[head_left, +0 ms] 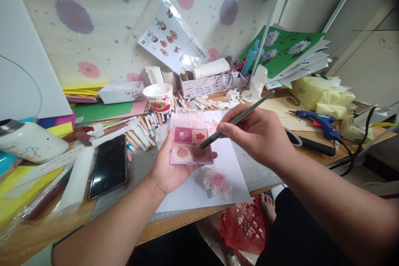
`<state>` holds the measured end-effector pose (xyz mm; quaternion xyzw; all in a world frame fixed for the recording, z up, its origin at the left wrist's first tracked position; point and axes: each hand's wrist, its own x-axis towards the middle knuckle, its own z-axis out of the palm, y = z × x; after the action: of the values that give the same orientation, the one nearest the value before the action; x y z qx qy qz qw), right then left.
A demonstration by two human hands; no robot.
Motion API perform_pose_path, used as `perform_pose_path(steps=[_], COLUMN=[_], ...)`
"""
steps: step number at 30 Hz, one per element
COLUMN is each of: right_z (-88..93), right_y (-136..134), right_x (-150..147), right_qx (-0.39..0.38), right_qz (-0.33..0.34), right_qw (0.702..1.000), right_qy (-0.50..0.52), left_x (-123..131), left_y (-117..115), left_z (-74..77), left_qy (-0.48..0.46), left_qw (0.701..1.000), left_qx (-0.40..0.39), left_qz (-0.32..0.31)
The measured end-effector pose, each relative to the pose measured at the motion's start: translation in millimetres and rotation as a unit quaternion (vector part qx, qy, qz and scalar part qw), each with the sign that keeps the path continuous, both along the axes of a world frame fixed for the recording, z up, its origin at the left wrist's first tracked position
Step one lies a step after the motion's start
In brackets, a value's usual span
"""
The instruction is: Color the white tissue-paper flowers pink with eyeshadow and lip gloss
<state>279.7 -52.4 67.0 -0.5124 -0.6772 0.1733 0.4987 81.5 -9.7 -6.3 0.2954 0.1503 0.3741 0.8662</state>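
Observation:
My left hand (165,166) holds an open makeup palette (182,153) from below, with its clear lid raised at the back. Four pans in pink and brownish tones show in it. Between the fingers and thumb of my right hand (249,133) is a dark makeup brush (243,116), slanting down so that its tip meets or hovers over the lower right pan. Below the palette, a pink and white ruffled flower (217,182) lies on a white sheet of paper (183,199). Part of another pink flower (212,126) shows behind the palette.
Many markers (146,126) lie left of the paper, near a black phone or tablet (109,166) and a white bottle (31,143). A paper cup (158,97) stands behind. On the right are a blue glue gun (321,122) and a yellow tissue pack (322,93).

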Motion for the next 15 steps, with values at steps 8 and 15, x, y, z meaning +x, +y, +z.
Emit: perform_pose_path(steps=[8, 15], right_z=[-1.4, 4.6], right_y=[-8.2, -23.6], right_x=[28.1, 29.4], right_qx=[-0.034, -0.052], right_qz=[0.099, 0.157], right_qw=[0.991, 0.972], right_qy=[0.088, -0.165], left_x=[-4.6, -3.7], left_y=[9.5, 12.5], left_z=[10.2, 18.2], left_qy=[0.011, 0.017], left_qw=[0.996, 0.992], left_qx=[-0.016, -0.018], left_qz=[0.083, 0.125])
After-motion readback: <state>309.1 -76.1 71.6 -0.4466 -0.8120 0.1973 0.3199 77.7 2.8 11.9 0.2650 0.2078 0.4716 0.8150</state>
